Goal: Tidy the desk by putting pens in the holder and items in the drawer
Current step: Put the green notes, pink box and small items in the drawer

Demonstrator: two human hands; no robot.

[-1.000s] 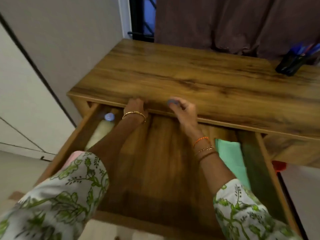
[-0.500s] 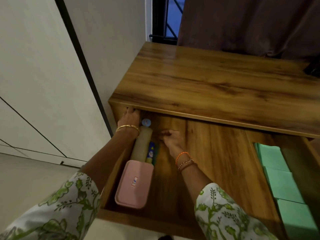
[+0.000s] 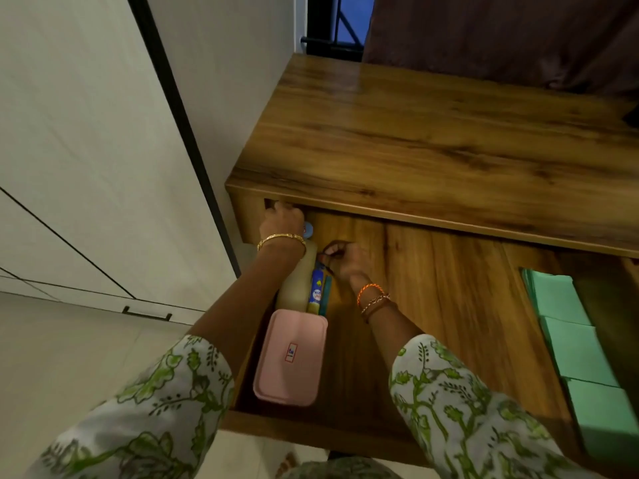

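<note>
While the wooden drawer (image 3: 432,305) stands pulled out below the front edge of the desk top (image 3: 432,140), both hands reach into its upper left corner.

Left hand (image 3: 281,219): at the back left corner of the drawer, just under the desk edge, fingers curled out of sight into the shadow; what they hold, if anything, I cannot tell. A gold bangle (image 3: 281,239) sits on the wrist.

Right hand (image 3: 345,259): right of the left hand, fingers bent together and pinching a thin dark item (image 3: 325,266), too small to name, above the tube. Orange and brown thread bracelets (image 3: 373,299) circle the wrist.

Drawer contents, left side: a pale cream bottle (image 3: 297,281) with a blue cap (image 3: 308,229), lying lengthwise along the left wall; a blue and yellow tube (image 3: 316,292) just beside it on the right; a teal stick-shaped item (image 3: 325,295) touching the tube's right side; a pink rectangular lidded box (image 3: 290,357) with a small label, lower in the frame, touching the near ends of the bottle and tube.

Drawer contents, right side: green pads (image 3: 574,344) in a row along the right edge of the frame.

Sleeves: white with green leaf print (image 3: 449,399), lower frame.
</note>
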